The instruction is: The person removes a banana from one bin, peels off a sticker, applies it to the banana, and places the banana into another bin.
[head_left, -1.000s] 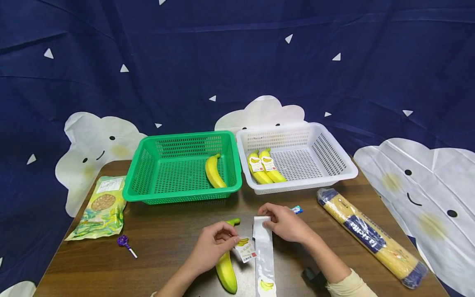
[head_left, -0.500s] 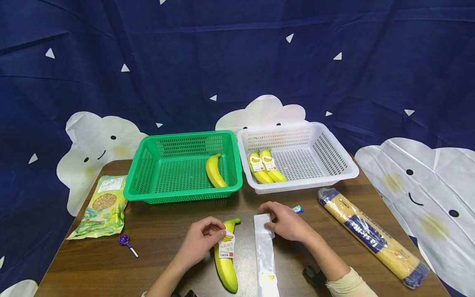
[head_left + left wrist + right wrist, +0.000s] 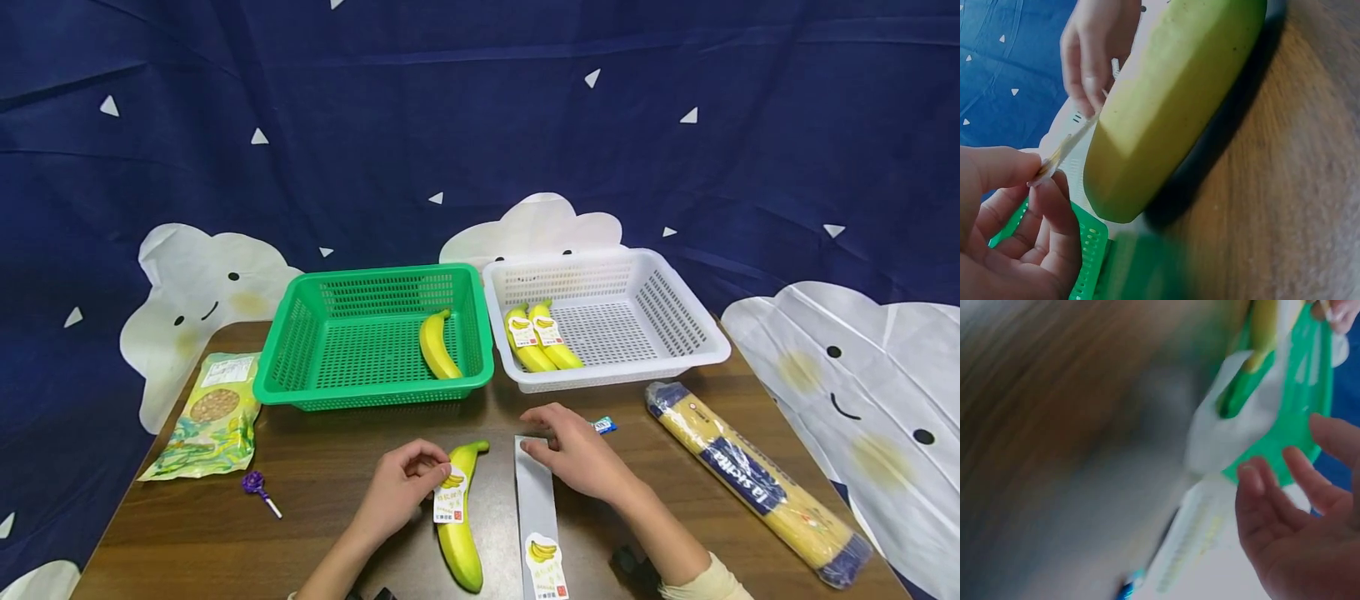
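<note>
In the head view my left hand point(image 3: 399, 487) pinches the top edge of a banana sticker point(image 3: 449, 502), which overlaps the banana point(image 3: 462, 557) lying on the table. The left wrist view shows the sticker point(image 3: 1060, 156) edge-on between thumb and fingertip, beside the banana point(image 3: 1172, 106). To the right lies a narrow strip of sticker backing point(image 3: 536, 492), one banana sticker point(image 3: 545, 562) on its near end. My right hand point(image 3: 576, 454) is over the strip's far end, fingers parted and relaxed; the right wrist view shows nothing gripped in that hand point(image 3: 1297, 519).
A green basket point(image 3: 375, 394) holds one banana point(image 3: 437, 348). Two stickered bananas point(image 3: 534, 357) lie in the white basket point(image 3: 626, 369). A snack bag point(image 3: 202, 425) and lollipop point(image 3: 255, 483) are left, a spaghetti pack point(image 3: 757, 483) right. A small blue packet point(image 3: 603, 425) lies behind my right hand.
My left hand has carried the sticker left from beside the strip to over the banana. My right hand has let go of the strip, which now lies flatter with its near sticker showing.
</note>
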A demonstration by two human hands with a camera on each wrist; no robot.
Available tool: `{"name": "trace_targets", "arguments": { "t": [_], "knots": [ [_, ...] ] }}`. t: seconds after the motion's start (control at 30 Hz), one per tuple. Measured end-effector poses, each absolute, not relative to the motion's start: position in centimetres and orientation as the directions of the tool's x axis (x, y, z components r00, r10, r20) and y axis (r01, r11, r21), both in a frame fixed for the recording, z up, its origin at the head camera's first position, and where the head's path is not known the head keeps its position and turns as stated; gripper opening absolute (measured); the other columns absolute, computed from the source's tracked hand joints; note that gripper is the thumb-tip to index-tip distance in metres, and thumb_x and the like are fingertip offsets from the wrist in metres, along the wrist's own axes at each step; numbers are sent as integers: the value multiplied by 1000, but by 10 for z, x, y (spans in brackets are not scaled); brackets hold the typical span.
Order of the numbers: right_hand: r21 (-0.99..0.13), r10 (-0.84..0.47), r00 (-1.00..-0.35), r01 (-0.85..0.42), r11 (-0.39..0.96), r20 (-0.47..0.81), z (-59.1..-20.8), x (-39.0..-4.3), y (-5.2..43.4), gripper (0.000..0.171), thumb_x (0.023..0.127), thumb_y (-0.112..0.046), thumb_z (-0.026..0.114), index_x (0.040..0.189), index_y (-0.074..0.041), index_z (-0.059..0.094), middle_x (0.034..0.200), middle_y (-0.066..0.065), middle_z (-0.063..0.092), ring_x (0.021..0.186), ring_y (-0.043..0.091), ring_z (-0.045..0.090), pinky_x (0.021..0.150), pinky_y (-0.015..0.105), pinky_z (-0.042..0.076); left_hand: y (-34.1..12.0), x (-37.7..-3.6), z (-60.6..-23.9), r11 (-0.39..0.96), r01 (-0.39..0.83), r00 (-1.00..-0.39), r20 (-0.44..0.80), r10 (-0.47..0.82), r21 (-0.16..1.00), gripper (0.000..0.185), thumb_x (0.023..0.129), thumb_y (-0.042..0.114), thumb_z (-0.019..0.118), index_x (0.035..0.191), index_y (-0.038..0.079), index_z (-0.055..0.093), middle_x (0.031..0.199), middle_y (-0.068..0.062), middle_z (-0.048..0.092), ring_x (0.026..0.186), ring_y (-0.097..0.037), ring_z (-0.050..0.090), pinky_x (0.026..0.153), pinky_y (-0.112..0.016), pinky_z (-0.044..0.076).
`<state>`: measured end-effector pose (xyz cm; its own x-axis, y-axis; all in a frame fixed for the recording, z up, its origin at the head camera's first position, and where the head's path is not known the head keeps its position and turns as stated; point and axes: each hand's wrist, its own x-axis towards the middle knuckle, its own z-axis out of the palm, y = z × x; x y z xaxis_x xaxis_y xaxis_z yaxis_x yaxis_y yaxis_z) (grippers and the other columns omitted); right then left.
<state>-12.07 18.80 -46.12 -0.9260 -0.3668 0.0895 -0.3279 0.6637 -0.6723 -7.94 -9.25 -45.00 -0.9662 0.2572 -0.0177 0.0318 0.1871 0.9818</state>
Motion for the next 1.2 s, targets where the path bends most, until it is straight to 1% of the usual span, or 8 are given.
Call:
{"name": "trace_targets", "arguments": {
  "t": [0.17,0.27,0.4,0.53,0.63,0.73,0.93,1.2],
  "knots": [
    [-679,-471,-878,-398,617,87,-450,-111,167,19,93,-30,64,106,-16,69,92,-15,63,80,4,60,67,26,50,-91,-79,-450,184,31,-968,-16,250,983,10,89,4,67,98,-2,66,84,-16,65,66,-31,58,57,-36,52],
    [-698,-532,-845,-410,588,48,-448,-107,154,19,94,-32,63,102,-17,71,84,-18,63,76,4,60,66,25,49,-91,-79,-451,176,36,-968,-10,252,984,12,89,4,67,98,-4,65,84,-16,65,66,-29,59,57,-35,52],
    [-705,-570,-821,-411,578,11,-452,-102,138,21,93,-35,63,101,-17,70,79,-18,62,72,2,59,62,24,48,-91,-78,-453,161,45,-967,3,253,986,14,89,5,67,100,-4,64,83,-15,65,65,-23,58,56,-33,51],
    [-702,-574,-819,-402,588,-12,-458,-98,126,15,91,-35,65,95,-21,69,73,-18,59,64,1,55,56,23,46,-92,-77,-455,148,58,-964,17,264,987,16,90,6,67,101,-5,64,82,-13,64,64,-17,57,55,-30,51],
    [-714,-566,-824,-388,583,-15,-462,-98,122,7,89,-31,67,87,-24,66,70,-17,58,60,2,52,54,23,44,-92,-78,-456,141,42,-958,0,287,989,17,90,5,67,102,-6,63,83,-13,64,65,-17,58,56,-29,50],
    [-736,-559,-829,-365,571,-22,-465,-99,121,7,89,-27,67,83,-24,65,67,-15,58,58,2,51,52,23,43,-93,-81,-461,141,14,-954,-29,298,990,18,88,4,68,103,-7,63,85,-14,64,66,-19,58,57,-26,50],
    [-784,-547,-833,-282,553,-87,-466,-100,120,10,90,-25,66,81,-22,65,66,-10,61,55,4,51,50,23,42,-99,-86,-484,171,14,-959,-35,282,985,21,88,12,71,104,1,65,87,-9,65,70,-20,61,54,-28,50],
    [-804,-542,-829,-226,549,-137,-468,-101,118,11,90,-22,65,80,-18,65,67,-1,64,53,7,54,49,25,43,-103,-85,-492,265,79,-957,-2,290,961,15,88,18,72,99,11,66,82,-2,65,66,-17,62,55,-29,53]
  ]
}}
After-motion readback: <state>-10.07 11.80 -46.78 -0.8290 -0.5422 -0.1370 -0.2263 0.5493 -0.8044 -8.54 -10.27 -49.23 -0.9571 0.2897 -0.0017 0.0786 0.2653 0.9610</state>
